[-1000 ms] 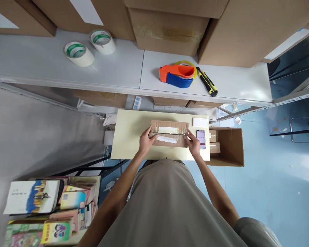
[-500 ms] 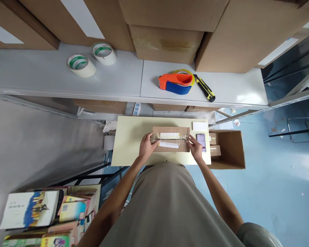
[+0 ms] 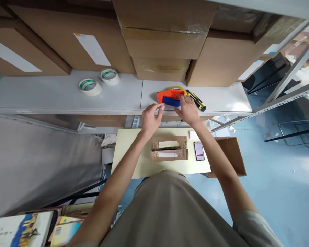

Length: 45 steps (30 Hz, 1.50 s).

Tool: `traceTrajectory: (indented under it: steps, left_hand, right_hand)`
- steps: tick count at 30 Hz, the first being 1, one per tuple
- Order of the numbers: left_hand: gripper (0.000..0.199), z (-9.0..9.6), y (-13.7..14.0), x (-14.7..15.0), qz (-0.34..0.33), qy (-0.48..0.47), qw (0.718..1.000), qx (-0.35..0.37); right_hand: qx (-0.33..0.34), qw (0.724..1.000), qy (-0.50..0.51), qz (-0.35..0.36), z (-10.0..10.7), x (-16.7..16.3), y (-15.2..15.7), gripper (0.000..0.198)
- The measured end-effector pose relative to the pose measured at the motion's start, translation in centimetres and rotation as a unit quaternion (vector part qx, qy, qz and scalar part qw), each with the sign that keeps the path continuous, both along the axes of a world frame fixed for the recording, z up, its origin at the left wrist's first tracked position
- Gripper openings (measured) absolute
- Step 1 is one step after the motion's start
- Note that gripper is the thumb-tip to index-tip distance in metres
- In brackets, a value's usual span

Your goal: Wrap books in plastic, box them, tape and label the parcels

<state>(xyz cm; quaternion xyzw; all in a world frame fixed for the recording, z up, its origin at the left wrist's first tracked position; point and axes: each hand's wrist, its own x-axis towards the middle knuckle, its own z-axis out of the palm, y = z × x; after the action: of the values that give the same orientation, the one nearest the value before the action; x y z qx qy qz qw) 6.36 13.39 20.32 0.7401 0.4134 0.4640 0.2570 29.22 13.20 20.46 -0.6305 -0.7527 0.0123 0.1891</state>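
An orange and blue tape dispenser (image 3: 167,97) with a yellow-edged roll lies on the grey shelf. My right hand (image 3: 187,109) has its fingers curled over the dispenser's right end, with the thumb below. By its lower left edge is my left hand (image 3: 151,119), thumb and fingers slightly apart and holding nothing; whether it touches the dispenser is unclear. A yellow and black box cutter (image 3: 197,101) rests just right of my right hand. Below, on the cream table (image 3: 128,161), lies a small cardboard box (image 3: 169,149) with a split along its middle and two white labels.
Two white tape rolls (image 3: 90,87) stand on the shelf's left part, before large cartons (image 3: 162,44). A phone (image 3: 199,151) lies right of the small box. An open carton (image 3: 230,154) sits beside the table, and books (image 3: 23,228) are stacked at lower left.
Both hands have left the small cardboard box and moved up and forward to the shelf. My right hand now reaches onto the tape dispenser. The view has tilted upward.
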Motion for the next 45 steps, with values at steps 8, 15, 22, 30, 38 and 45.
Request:
traceTrajectory:
  steps: [8,15,22,30,38,45]
  left_hand:
    - [0.034,-1.6,-0.9,0.0,0.008,-0.061,0.996,-0.068]
    - [0.034,-4.8,-4.9,-0.6,-0.011,-0.123,0.978,-0.169]
    - [0.033,-4.9,-11.3,-1.4,-0.064,-0.212,0.950,-0.222]
    - [0.029,-3.9,-15.2,-3.6,-0.047,-0.178,0.950,-0.253]
    - [0.061,-1.2,-10.5,-9.3,-0.117,-0.199,0.886,-0.403]
    - [0.051,-0.3,-10.1,-9.3,-0.170,-0.164,0.867,-0.438]
  right_hand:
    - [-0.031,0.999,-0.012,0.012,-3.0,-0.2,5.3,0.060]
    - [-0.076,0.987,0.132,-0.057,-2.3,-2.3,-2.5,0.060]
    - [-0.138,0.883,0.448,-0.029,-2.2,-6.0,-12.7,0.060]
    - [-0.183,0.849,0.495,-0.034,-3.4,-8.4,-16.2,0.058]
    - [-0.274,0.893,0.357,0.018,-1.8,-6.8,-18.9,0.051]
    - [-0.312,0.907,0.276,0.054,-0.1,-6.5,-19.4,0.048]
